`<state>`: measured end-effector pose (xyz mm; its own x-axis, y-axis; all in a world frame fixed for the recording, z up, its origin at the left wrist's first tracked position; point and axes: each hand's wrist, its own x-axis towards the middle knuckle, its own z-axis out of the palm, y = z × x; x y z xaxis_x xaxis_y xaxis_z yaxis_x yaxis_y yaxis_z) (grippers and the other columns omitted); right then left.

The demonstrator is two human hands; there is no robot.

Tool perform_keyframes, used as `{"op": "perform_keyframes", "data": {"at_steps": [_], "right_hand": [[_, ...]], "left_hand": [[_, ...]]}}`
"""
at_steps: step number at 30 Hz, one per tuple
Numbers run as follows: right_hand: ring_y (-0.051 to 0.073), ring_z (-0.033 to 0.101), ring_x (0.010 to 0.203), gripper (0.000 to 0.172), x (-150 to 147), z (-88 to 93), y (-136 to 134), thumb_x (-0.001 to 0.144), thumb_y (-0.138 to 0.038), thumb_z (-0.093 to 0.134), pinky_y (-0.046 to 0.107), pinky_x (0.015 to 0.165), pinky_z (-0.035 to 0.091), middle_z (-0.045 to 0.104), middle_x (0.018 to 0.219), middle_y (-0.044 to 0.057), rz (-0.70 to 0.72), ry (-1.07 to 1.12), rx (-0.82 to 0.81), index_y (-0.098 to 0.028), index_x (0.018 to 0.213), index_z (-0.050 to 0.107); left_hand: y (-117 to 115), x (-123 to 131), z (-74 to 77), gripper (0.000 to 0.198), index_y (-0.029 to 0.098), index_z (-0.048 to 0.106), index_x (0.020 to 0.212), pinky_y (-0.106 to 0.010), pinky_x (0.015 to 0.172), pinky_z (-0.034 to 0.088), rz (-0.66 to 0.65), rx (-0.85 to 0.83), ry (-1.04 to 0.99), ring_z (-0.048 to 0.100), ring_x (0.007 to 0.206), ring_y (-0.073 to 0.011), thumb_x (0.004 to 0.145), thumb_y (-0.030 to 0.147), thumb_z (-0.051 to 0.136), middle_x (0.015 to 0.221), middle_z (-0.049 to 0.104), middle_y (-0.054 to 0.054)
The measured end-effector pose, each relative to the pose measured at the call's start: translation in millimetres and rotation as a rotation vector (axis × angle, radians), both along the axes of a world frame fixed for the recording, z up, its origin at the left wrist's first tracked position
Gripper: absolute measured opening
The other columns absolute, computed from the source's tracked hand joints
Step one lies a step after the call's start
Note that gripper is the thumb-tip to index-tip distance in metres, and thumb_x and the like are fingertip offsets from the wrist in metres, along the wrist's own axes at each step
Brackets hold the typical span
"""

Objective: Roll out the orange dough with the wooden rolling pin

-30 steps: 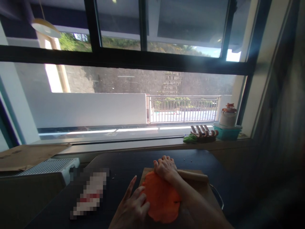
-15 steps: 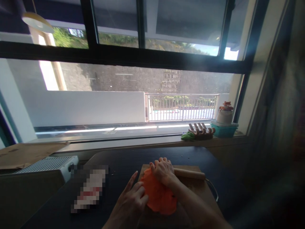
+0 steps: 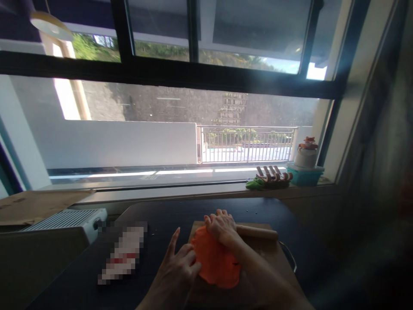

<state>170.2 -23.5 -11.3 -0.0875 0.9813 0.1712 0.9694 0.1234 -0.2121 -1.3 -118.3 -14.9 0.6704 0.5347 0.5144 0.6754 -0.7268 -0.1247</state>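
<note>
A flat, rounded sheet of orange dough (image 3: 217,267) lies on a wooden board (image 3: 258,254). My left hand (image 3: 180,262) is at the sheet's left edge, its index finger stretched up and away while the thumb and curled fingers close on the rim. Over the far edge bends my right hand (image 3: 221,224), fingers close together and closed on the dough; the fingertips are partly hidden. A small dark mark or nick shows near the sheet's right side. Just right of my right hand, a wooden rolling pin (image 3: 258,232) rests across the board.
The board lies on a dark table (image 3: 167,215); a metal loop handle (image 3: 290,256) sticks out at its right. A blurred-out packet (image 3: 125,252) lies to the left. On the windowsill stand a teal box (image 3: 305,175) and a brown slatted item (image 3: 274,175).
My left index finger has lifted and points more upright. Both hands stay at the dough's edges, and the sheet has hardly shifted. The view has tilted slightly.
</note>
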Motion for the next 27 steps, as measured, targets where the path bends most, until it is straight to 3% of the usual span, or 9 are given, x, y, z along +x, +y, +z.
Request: {"op": "perform_keyframes", "data": {"at_steps": [4, 13, 18, 22, 25, 27], "right_hand": [[0.026, 0.053, 0.105, 0.048, -2.3, -4.8, -10.8, 0.098, -0.048, 0.029, 0.039, 0.086, 0.041, 0.063, 0.111, 0.011, 0.025, 0.016, 0.062, -0.022, 0.104, 0.069], [0.030, 0.052, 0.110, 0.055, 4.7, 5.7, 31.4, 0.098, -0.046, 0.024, 0.043, 0.089, 0.040, 0.061, 0.116, 0.015, -0.061, 0.016, -0.024, -0.018, 0.105, 0.071], [0.028, 0.051, 0.109, 0.053, -1.3, -3.9, 5.7, 0.099, -0.047, 0.025, 0.041, 0.089, 0.038, 0.062, 0.112, 0.013, -0.035, 0.005, 0.035, -0.020, 0.101, 0.071], [0.026, 0.050, 0.110, 0.044, -2.1, -7.3, -14.3, 0.098, -0.046, 0.031, 0.039, 0.091, 0.037, 0.062, 0.114, 0.010, 0.056, 0.019, 0.116, -0.022, 0.106, 0.067], [0.027, 0.050, 0.112, 0.048, 1.7, -1.5, -2.5, 0.099, -0.047, 0.029, 0.040, 0.092, 0.038, 0.061, 0.115, 0.011, 0.022, 0.017, 0.069, -0.021, 0.104, 0.068], [0.029, 0.051, 0.112, 0.051, 5.3, 4.2, 15.7, 0.099, -0.047, 0.027, 0.041, 0.091, 0.039, 0.062, 0.116, 0.014, -0.033, 0.019, 0.020, -0.019, 0.101, 0.070]], "left_hand": [[-1.2, -1.2, 0.8, 0.021, 0.025, 0.064, 0.070, -0.044, 0.116, -0.011, 0.025, -0.041, -0.002, 0.058, 0.089, -0.0141, 0.081, 0.010, 0.054, 0.070, 0.061, 0.006], [-5.7, -1.8, 0.7, 0.018, 0.024, 0.063, 0.071, -0.046, 0.116, -0.010, 0.005, -0.114, -0.034, 0.058, 0.093, -0.0160, 0.082, 0.014, 0.052, 0.074, 0.063, 0.004], [-4.2, 0.6, 6.3, 0.019, 0.024, 0.063, 0.070, -0.046, 0.116, -0.011, -0.004, -0.112, -0.015, 0.059, 0.091, -0.0151, 0.081, 0.013, 0.053, 0.072, 0.062, 0.005], [-11.4, 2.7, 12.9, 0.020, 0.025, 0.065, 0.074, -0.049, 0.117, -0.005, 0.029, -0.172, -0.047, 0.060, 0.094, -0.0153, 0.082, 0.012, 0.053, 0.075, 0.064, 0.005], [-15.1, -0.3, 14.3, 0.018, 0.026, 0.067, 0.077, -0.054, 0.116, -0.004, 0.038, -0.248, -0.052, 0.060, 0.097, -0.0169, 0.081, 0.013, 0.055, 0.078, 0.065, 0.005], [-13.5, -4.1, 15.5, 0.020, 0.029, 0.068, 0.089, -0.057, 0.115, -0.003, -0.001, -0.357, -0.028, 0.061, 0.098, -0.0171, 0.079, 0.015, 0.059, 0.088, 0.068, 0.005]]}}
